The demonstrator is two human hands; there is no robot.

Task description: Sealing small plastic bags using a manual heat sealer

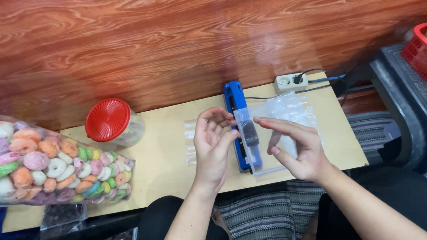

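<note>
Looking down from the head view: both hands work over a low tan table [166,156] set against a wood-grain wall. Left hand [214,146], fingers curled, grip pinching the left edge of a clear plastic bag [284,131]. Right hand [295,147], fingers spread, thumb and forefinger pinching the bag's top edge. Bag is held just above a blue heat sealer [238,118], which lies on the table under it, cord running to a white power strip [292,82]. Spare clear bags [190,140] lie flat just left of the left hand. Far left: a large bag of coloured cereal rings [45,167], beside it a jar with a red lid [109,119]. Red basket [424,55] at the right edge.
</note>
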